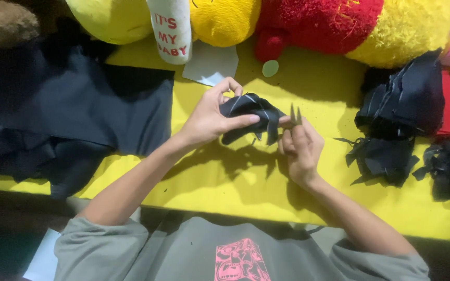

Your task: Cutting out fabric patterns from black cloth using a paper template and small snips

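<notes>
Yellow cloth (246, 182) covers the whole work surface. Largest on it: a big dark navy fabric sheet (74, 114) spread at the far left, folded & rumpled at its lower edge. Along the top edge sit plush toys, yellow (225, 18) and red (319, 21), w/ a white tube-shaped plush (172, 28) standing between them. Right side: a stack of cut dark pieces (407, 99), w/ loose dark scraps (384, 158) just below it & more at the far right edge. A pale grey paper pattern (212, 65) lies near the white plush; a small pale green disc (270, 68) sits beside it.

Centre, held above the cloth: a small dark fabric piece (251, 117) w/ pale chalk lines. Left hand (209, 117) is closed round it, thumb on top, fingers curled over the upper edge. Right hand (298, 148) pinches small metal snips (295, 114), blades pointing up & slightly parted, tips just beside the piece's right edge. Can't tell if the blades touch the fabric. Both sleeves are grey, pushed up the forearms.
</notes>
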